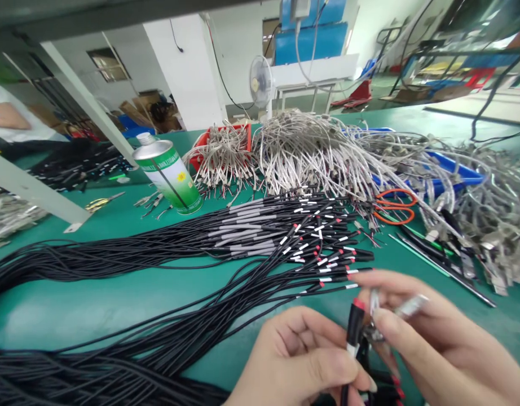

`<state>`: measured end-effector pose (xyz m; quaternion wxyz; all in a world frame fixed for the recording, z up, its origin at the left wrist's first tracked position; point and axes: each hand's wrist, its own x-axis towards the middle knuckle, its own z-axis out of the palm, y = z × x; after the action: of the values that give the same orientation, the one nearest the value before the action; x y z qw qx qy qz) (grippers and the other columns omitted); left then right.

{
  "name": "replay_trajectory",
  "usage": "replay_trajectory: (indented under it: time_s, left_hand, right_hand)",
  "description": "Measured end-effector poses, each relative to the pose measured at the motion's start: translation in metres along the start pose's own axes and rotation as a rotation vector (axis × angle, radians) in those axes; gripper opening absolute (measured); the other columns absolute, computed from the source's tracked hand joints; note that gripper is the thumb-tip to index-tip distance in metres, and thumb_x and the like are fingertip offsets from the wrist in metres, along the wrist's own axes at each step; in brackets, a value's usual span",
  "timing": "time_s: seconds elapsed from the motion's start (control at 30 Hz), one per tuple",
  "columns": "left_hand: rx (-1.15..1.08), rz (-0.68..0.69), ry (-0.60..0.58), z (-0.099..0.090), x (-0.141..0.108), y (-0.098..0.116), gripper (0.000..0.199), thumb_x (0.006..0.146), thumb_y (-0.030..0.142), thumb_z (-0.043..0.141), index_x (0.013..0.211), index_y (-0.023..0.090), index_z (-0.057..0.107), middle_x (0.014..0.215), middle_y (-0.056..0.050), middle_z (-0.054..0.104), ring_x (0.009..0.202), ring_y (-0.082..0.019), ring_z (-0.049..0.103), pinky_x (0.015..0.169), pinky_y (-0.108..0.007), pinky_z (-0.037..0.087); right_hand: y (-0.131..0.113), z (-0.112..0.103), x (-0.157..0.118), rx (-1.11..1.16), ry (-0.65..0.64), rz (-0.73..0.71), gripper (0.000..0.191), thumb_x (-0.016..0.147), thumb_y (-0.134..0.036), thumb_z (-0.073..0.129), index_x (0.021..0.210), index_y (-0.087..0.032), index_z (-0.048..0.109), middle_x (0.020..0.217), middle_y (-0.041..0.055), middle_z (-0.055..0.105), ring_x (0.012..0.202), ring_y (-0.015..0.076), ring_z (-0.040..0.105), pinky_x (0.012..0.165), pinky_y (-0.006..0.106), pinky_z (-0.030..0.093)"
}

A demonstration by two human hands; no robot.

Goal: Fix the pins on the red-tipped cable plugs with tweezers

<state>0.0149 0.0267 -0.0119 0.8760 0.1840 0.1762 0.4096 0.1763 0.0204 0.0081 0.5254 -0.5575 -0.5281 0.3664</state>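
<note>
- In the left hand [302, 361], lower right of the frame, pinched between thumb and fingers: a black cable end [353, 327], nearly upright, red tip upward, white band below.
- In the right hand [433, 332], at the lower right edge, between thumb and curled fingers: small silvery parts [412, 306], just beside the cable end; too blurred to tell their exact shape.
- Below both hands, partly hidden: more red-marked ends.
- Across the middle of the frame, on the green tabletop [150, 316]: a bundle of black cables [167, 242], with grey sleeves [247, 225] and white and red bands toward the right.
- At lower left: further black cables [95, 372].
- At upper center: a pile of pale grey cables [302, 152], near a red bin [199, 152].
- Left of center: a green can [171, 180], standing.
- Right of center: orange-handled scissors [395, 206], near a blue tray [458, 163].
</note>
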Motion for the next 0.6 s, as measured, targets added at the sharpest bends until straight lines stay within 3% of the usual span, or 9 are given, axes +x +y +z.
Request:
replay_trajectory:
  time_s: [0.3,0.6]
  left_hand:
    - [0.112,-0.06,0.008,-0.001,-0.003,-0.004,0.022,0.063,0.016,0.085,0.08,0.013,0.071,0.063,0.0,0.072,0.051,-0.006,0.066,0.05,-0.013,0.052]
    - [0.118,-0.151,0.042,0.004,-0.006,0.001,0.024,0.067,0.027,0.084,0.081,0.013,0.071,0.065,-0.002,0.071,0.051,-0.006,0.063,0.051,-0.014,0.049]
  right_hand:
    - [-0.005,0.014,0.002,0.042,0.043,0.142,0.041,0.069,-0.061,0.067,0.078,-0.021,0.066,0.06,0.0011,0.057,0.061,0.0186,0.058,0.053,0.027,0.05]
    - [-0.007,0.011,0.004,0.261,-0.118,0.346,0.035,0.078,-0.05,0.067,0.065,-0.02,0.055,0.061,-0.0033,0.046,0.052,0.0086,0.041,0.046,0.02,0.04]
